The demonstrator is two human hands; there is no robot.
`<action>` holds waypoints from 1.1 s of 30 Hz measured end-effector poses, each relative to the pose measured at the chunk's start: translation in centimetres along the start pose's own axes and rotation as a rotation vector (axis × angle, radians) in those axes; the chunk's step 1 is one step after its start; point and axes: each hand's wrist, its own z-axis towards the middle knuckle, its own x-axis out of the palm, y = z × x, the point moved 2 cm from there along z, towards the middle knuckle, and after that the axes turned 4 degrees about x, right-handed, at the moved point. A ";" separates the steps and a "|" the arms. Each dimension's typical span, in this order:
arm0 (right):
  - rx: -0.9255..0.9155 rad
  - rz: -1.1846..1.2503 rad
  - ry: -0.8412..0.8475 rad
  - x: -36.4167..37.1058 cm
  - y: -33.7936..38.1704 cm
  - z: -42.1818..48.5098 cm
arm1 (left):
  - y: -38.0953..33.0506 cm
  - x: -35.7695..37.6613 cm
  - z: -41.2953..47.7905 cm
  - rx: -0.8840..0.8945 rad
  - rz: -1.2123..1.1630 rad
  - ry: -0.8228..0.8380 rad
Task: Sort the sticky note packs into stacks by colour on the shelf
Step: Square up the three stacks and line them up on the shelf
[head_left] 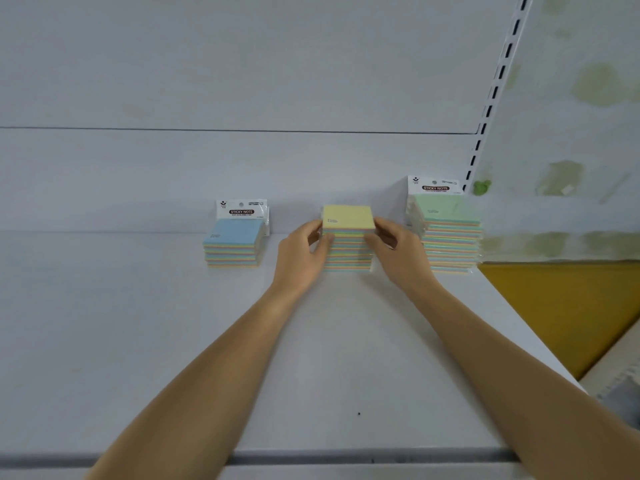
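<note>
- Standing toward the back of the shelf (138, 341), at 12 o'clock from the person: yellow-topped stack (348, 220), seemingly resting on the board.
- Clasped on both flanks: left hand (301, 251) curled round its 9 o'clock side, right hand (398, 251) curled round its 3 o'clock side.
- Probably squaring up the packs; press inward evenly from both sides to line up the edges, without lifting.
- Spread the pressure down the pile as well as near the top, to avoid sliding the upper packs or tilting the column.
- Keep clear of the blue-topped stack (233, 244) at 9 o'clock and the taller, slightly ragged green-topped stack (446, 216) at 3 o'clock, both apart from the hands.
- Release gently, both sides together, drawing straight back toward 6 o'clock.
</note>
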 end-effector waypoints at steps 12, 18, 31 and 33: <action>0.127 -0.274 0.184 0.6 -1.6 -0.9 | 0.5 0.1 -0.9 -0.154 0.117 0.163; 0.081 -0.326 0.124 0.8 -1.2 -1.2 | 0.4 0.3 -0.8 -0.166 0.087 0.114; 0.124 -0.122 0.085 -0.1 -0.9 -1.2 | 1.1 0.1 -0.6 -0.177 -0.028 0.118; 0.128 -0.109 0.092 -0.1 -0.9 -1.1 | 1.0 0.1 -0.6 -0.181 -0.027 0.117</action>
